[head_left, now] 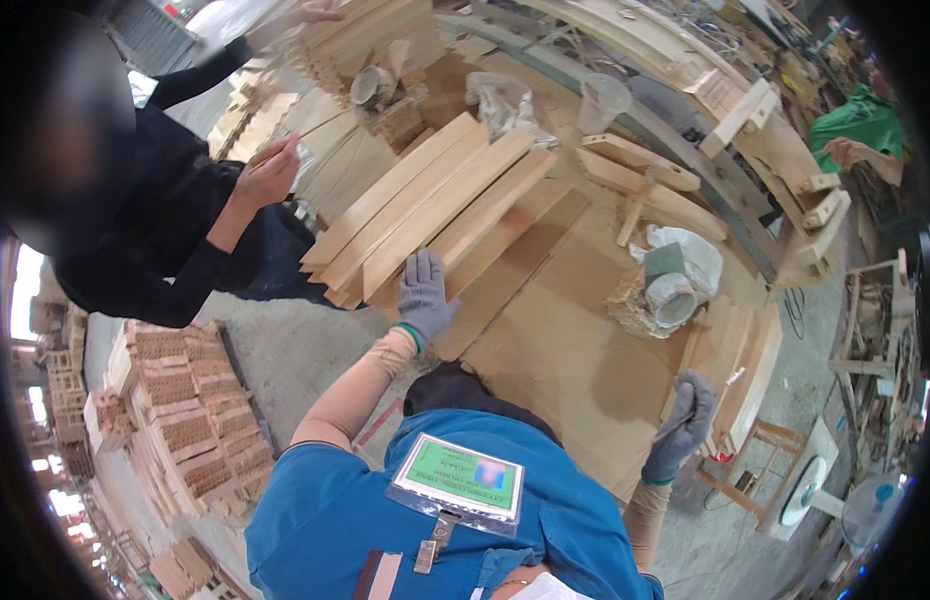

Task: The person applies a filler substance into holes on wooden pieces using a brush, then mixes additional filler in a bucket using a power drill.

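My left hand (425, 302), in a grey glove with a green cuff, lies with its fingers stretched out against the near ends of several pale wooden boards (440, 205). These boards sit side by side and partly stacked on the brown work table (545, 380). At the table's right side my right hand (683, 425), also gloved in grey, is held with its fingers curled. What it holds, if anything, I cannot make out. Just beyond it is a second group of wooden boards (753, 385).
A person in dark clothes (175, 190) stands at the left. On the table are a white tub (670, 298), a plastic bag (500, 100), a clear cup (605, 100) and jointed wooden pieces (645, 165). Stacked timber (190, 400) stands lower left; a fan (870, 515) lower right.
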Demonstrator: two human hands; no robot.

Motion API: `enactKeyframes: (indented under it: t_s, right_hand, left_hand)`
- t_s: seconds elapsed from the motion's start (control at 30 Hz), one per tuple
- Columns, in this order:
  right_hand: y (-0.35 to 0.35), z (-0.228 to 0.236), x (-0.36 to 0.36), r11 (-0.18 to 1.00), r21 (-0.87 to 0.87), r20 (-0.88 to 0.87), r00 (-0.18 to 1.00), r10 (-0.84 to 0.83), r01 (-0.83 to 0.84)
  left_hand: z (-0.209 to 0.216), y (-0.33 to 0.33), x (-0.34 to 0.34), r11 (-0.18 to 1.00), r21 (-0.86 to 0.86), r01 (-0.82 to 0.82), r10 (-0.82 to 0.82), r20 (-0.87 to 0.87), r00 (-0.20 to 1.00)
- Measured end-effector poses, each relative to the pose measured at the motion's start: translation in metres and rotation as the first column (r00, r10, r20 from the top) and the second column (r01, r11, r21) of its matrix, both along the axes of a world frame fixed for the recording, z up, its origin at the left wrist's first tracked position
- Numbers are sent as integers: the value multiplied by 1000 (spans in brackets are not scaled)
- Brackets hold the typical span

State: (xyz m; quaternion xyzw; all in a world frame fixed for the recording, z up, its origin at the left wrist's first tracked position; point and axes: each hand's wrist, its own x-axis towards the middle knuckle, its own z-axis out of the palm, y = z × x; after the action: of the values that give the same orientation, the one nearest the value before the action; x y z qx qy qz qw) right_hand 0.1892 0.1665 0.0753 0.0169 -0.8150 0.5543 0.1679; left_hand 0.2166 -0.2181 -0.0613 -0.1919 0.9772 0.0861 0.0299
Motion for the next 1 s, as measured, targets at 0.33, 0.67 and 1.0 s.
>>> enactKeyframes:
  t_s: [0.33,0.67,1.0]
  right_hand:
    - [-10,19,16,993,113,-104,994,-31,43]
    - [9,3,28,971,-235,73,997,-35,51]
    - [-28,109,-30,357,-874,159,499,852,-329]
  left_hand:
    - [-18,-1,-120,945,-308,-107,100,-37,994]
    - [69,47,-105,438,896,80,-12,-84,996]
    - [210,119,-109,630,-288,721,-652,-701,290]
